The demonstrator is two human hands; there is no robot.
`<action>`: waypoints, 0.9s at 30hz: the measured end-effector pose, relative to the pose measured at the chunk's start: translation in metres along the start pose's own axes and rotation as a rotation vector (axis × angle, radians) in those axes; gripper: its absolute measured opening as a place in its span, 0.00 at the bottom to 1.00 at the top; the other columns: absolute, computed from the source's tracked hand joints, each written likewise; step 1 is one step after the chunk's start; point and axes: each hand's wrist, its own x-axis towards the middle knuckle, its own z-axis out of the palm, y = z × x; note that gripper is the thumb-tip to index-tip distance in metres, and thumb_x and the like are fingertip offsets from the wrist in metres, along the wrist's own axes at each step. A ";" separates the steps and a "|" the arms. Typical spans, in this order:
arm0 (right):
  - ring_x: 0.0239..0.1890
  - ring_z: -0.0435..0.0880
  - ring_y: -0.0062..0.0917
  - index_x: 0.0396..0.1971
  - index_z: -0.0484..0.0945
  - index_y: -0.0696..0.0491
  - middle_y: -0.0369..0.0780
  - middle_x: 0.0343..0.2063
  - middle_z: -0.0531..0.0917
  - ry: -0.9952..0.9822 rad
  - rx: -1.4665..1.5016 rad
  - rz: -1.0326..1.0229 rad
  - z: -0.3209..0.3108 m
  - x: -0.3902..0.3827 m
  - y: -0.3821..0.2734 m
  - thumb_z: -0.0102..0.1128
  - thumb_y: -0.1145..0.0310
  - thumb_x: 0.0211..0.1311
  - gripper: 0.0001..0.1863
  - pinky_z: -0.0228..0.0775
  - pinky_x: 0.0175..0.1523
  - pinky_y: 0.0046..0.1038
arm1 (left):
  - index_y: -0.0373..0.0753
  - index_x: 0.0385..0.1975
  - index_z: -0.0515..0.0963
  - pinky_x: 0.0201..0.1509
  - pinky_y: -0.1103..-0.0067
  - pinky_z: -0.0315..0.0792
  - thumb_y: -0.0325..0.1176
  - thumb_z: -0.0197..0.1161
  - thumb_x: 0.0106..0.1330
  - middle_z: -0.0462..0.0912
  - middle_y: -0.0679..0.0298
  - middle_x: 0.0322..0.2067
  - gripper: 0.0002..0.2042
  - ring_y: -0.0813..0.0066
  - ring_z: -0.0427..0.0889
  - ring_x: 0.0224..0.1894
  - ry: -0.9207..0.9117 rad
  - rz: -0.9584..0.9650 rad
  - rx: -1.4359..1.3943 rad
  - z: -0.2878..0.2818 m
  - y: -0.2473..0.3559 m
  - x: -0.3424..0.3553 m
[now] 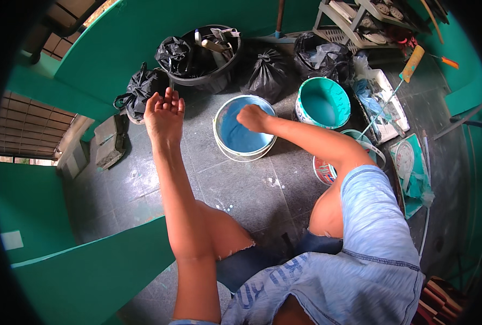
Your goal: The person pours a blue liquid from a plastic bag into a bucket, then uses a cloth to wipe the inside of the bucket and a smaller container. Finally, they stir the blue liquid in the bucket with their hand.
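My left hand point(165, 116) is raised over the floor at the left of the bucket, palm up, with the fingers loosely curled and apart and nothing in them. Over a white bucket point(243, 157) of light blue paint point(234, 136), my right hand point(254, 118) is closed in a fist, knuckles up. Whatever it grips, if anything, is hidden beneath the hand. Just right of that bucket stands another bucket point(334, 91), with teal inside. Beside my right knee, a smaller pail point(323, 169) with a handle is partly hidden by my arm and leg.
Black garbage bags point(267, 73) and a full black tub point(219, 81) line the green wall. Rightward lie a white paint tray point(398, 111) with a blue rag, a yellow paint roller point(412, 64) and a teal tray point(414, 189). Concrete blocks point(111, 142) rest at left; a shoe rack point(355, 27) stands behind.
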 end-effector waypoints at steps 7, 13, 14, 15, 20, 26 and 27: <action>0.29 0.82 0.34 0.20 0.80 0.57 0.44 0.22 0.81 -0.621 0.095 0.167 -0.012 -0.008 -0.011 0.53 0.72 0.43 0.07 0.73 0.35 0.31 | 0.42 0.27 0.66 0.49 0.72 0.65 0.35 0.56 0.57 0.76 0.63 0.33 0.07 0.69 0.73 0.41 0.017 0.018 0.004 -0.004 0.005 0.001; 0.24 0.78 0.43 0.15 0.77 0.58 0.50 0.19 0.77 -0.032 0.537 0.280 0.024 -0.011 0.007 0.55 0.72 0.44 0.06 0.67 0.30 0.38 | 0.41 0.30 0.66 0.50 0.73 0.64 0.36 0.56 0.57 0.76 0.63 0.35 0.09 0.70 0.73 0.42 -0.001 0.004 0.001 0.001 -0.003 0.004; 0.24 0.78 0.44 0.13 0.76 0.58 0.51 0.18 0.77 0.007 0.461 0.324 0.015 -0.007 0.004 0.55 0.73 0.44 0.07 0.67 0.30 0.39 | 0.41 0.30 0.65 0.50 0.72 0.63 0.36 0.56 0.57 0.75 0.63 0.35 0.09 0.70 0.73 0.42 0.017 0.009 0.002 -0.001 -0.001 0.003; 0.24 0.77 0.44 0.12 0.75 0.59 0.51 0.18 0.76 0.047 0.385 0.367 0.006 -0.003 0.000 0.54 0.73 0.44 0.07 0.66 0.29 0.39 | 0.41 0.30 0.65 0.50 0.72 0.63 0.36 0.56 0.57 0.75 0.63 0.35 0.09 0.70 0.73 0.42 0.027 0.019 0.001 -0.003 0.001 0.001; 0.23 0.77 0.46 0.11 0.74 0.59 0.52 0.16 0.75 -0.080 0.203 0.206 0.001 -0.010 0.003 0.57 0.71 0.46 0.10 0.65 0.27 0.40 | 0.42 0.29 0.65 0.50 0.73 0.63 0.36 0.56 0.57 0.76 0.64 0.34 0.08 0.70 0.73 0.41 0.025 0.012 0.003 -0.001 0.003 -0.001; 0.25 0.78 0.42 0.17 0.78 0.58 0.49 0.19 0.78 -0.411 0.320 0.203 -0.009 -0.008 0.003 0.57 0.70 0.44 0.07 0.68 0.30 0.37 | 0.43 0.27 0.66 0.49 0.73 0.63 0.37 0.56 0.57 0.76 0.64 0.33 0.08 0.71 0.73 0.41 0.025 0.018 0.011 -0.001 0.001 -0.001; 0.27 0.79 0.40 0.19 0.79 0.57 0.48 0.21 0.79 -0.489 0.327 0.203 -0.010 -0.010 0.000 0.58 0.70 0.43 0.06 0.69 0.33 0.35 | 0.43 0.27 0.66 0.49 0.73 0.63 0.37 0.56 0.57 0.76 0.64 0.33 0.07 0.71 0.73 0.41 0.031 0.019 0.015 -0.001 0.001 -0.001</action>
